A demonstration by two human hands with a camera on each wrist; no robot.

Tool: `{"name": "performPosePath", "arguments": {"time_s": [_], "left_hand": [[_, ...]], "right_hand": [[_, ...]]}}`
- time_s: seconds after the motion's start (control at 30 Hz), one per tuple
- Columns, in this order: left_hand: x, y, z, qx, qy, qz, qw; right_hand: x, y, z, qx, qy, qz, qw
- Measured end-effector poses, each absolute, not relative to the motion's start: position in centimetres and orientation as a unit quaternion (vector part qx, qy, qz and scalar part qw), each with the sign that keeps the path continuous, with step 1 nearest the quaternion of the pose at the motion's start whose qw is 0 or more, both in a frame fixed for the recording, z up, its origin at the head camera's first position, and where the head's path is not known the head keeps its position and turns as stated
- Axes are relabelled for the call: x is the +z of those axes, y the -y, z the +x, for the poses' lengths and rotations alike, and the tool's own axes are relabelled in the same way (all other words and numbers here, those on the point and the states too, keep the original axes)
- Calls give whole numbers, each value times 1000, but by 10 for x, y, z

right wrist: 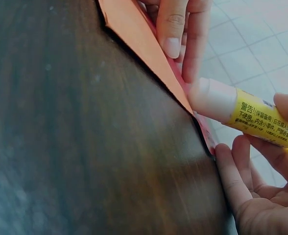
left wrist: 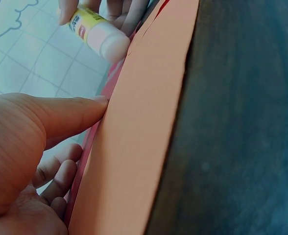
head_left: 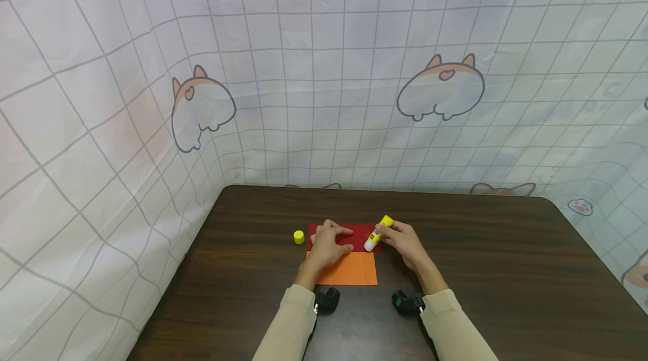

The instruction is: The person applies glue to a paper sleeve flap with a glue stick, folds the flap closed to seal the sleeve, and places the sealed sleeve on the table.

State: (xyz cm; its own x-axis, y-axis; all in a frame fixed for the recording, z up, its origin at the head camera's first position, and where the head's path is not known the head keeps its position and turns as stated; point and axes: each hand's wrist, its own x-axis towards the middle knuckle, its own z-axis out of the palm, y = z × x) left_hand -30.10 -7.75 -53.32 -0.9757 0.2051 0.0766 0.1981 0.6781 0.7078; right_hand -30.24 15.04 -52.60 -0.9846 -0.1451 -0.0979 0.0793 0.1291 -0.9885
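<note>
An orange paper sheet (head_left: 349,272) lies on the dark wooden table (head_left: 243,271), overlapping a red sheet (head_left: 360,231) behind it. My left hand (head_left: 330,242) rests flat on both sheets with straight fingers, thumb tip at the orange edge (left wrist: 139,137). My right hand (head_left: 402,240) grips a yellow-labelled glue stick (head_left: 377,235), uncapped. Its white tip (right wrist: 207,98) touches the red sheet (right wrist: 205,134) by the orange corner (right wrist: 134,29). The glue stick (left wrist: 97,32) points down toward the papers in the left wrist view.
A yellow cap (head_left: 298,237) stands on the table left of the red sheet. A white checked cloth with cartoon animals (head_left: 324,96) walls in the table at back and both sides. Table edges run close at left and right.
</note>
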Motion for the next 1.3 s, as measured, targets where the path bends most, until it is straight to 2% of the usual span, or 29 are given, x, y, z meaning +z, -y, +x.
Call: {"name": "performPosePath", "arguments": {"time_s": [1.3], "left_hand": [[-535, 77, -304, 377, -920, 109, 3]], "right_hand": [[-527, -151, -305, -683, -727, -12, 68]]}}
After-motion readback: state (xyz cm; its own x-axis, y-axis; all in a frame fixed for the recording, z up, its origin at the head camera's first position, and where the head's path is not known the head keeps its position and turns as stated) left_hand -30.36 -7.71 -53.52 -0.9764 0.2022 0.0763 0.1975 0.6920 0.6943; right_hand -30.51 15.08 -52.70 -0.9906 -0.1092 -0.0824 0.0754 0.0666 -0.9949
